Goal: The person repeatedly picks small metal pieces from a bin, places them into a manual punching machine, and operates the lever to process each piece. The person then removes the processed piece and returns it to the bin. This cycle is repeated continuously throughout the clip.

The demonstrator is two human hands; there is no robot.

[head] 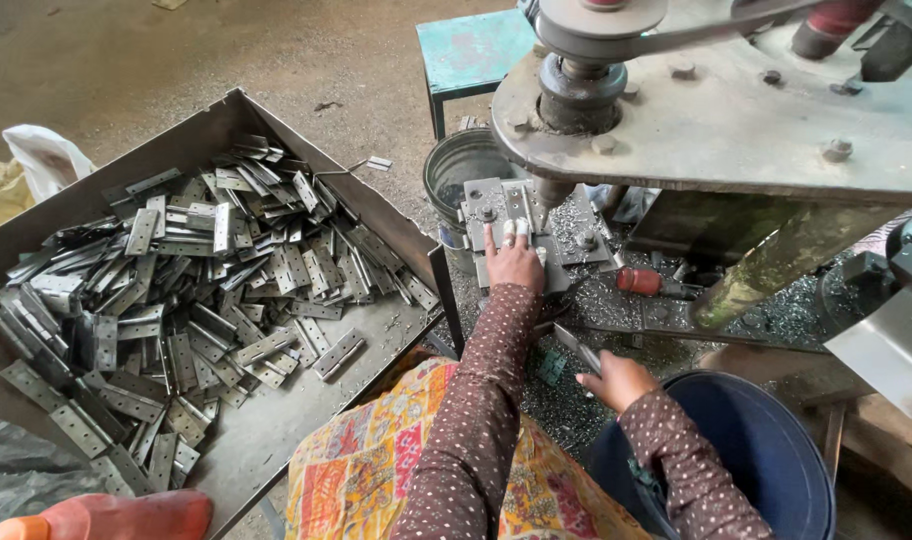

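Note:
My left hand [514,262] lies flat on a metal hinge plate on the drill press jig [488,200], fingers pointing at the drill spindle [552,190] just beyond them. Two fingertips wear pale tape. My right hand [616,380] is lower and nearer me, closed on a flat metal hinge plate [578,349] that sticks up to the left. Both arms are in brown dotted sleeves. Metal shavings cover the press table around the jig.
A large metal tray [276,430] at left holds several loose hinge plates [176,290]. A blue bucket [766,440] stands under my right arm, a grey bucket [461,165] behind the jig. The press head [716,110] overhangs. An orange bottle [106,517] lies at the bottom left.

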